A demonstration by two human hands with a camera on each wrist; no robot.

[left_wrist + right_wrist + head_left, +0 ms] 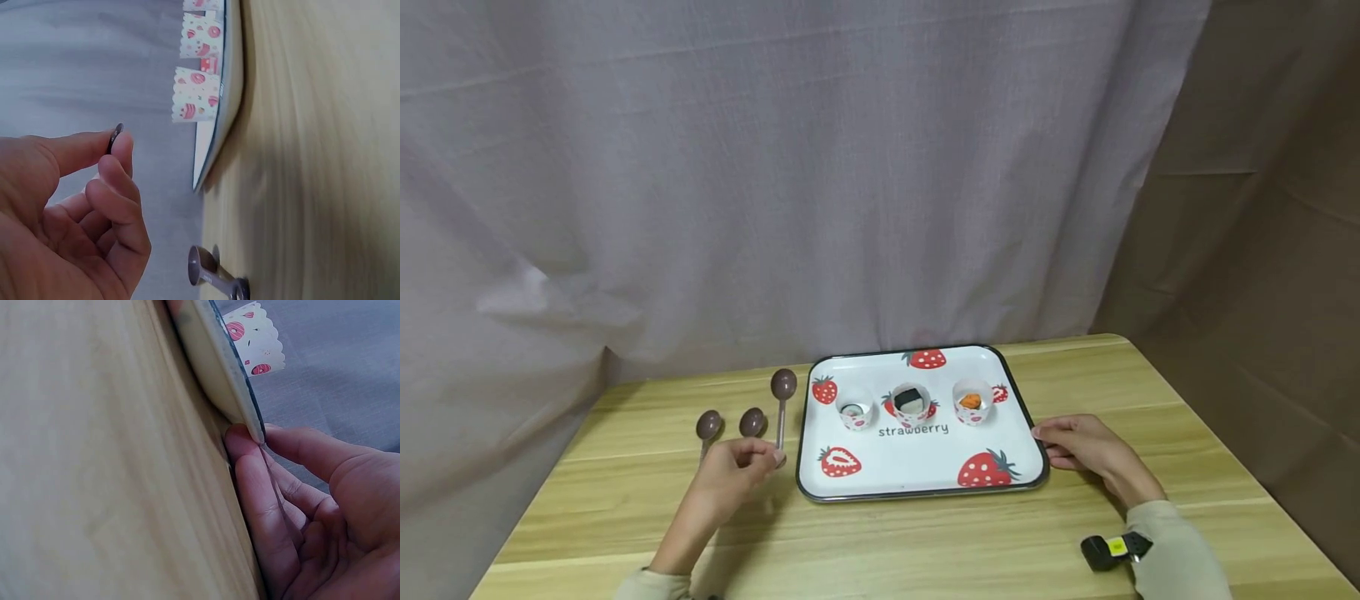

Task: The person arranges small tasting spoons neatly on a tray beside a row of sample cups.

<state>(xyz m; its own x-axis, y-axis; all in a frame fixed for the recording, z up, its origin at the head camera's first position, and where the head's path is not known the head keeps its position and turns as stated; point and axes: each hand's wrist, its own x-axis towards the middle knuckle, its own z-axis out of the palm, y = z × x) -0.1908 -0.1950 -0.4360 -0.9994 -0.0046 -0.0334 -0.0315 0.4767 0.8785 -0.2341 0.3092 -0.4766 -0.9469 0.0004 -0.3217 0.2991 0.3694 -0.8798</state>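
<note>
My left hand [730, 479] pinches the handle end of a brown measuring spoon [783, 384] between thumb and forefinger, its bowl pointing toward the curtain. The held spoon shows only as a dark handle tip in the left wrist view. Left of it lie two more brown measuring spoons, one [709, 425] with its handle partly behind my hand, the other [752, 422] close beside. With thumb above and fingers beneath, my right hand [1097, 450] grips the right rim of a white strawberry tray [895, 471]. Three patterned paper cups stand in a row on that tray.
The left cup [856, 423] has a small white-and-dark piece inside, the middle cup [912, 422] a black-and-white one, the right cup [972, 417] an orange one. Everything is on a wooden table [925, 550], with a grey curtain [820, 183] behind and a brown one at right.
</note>
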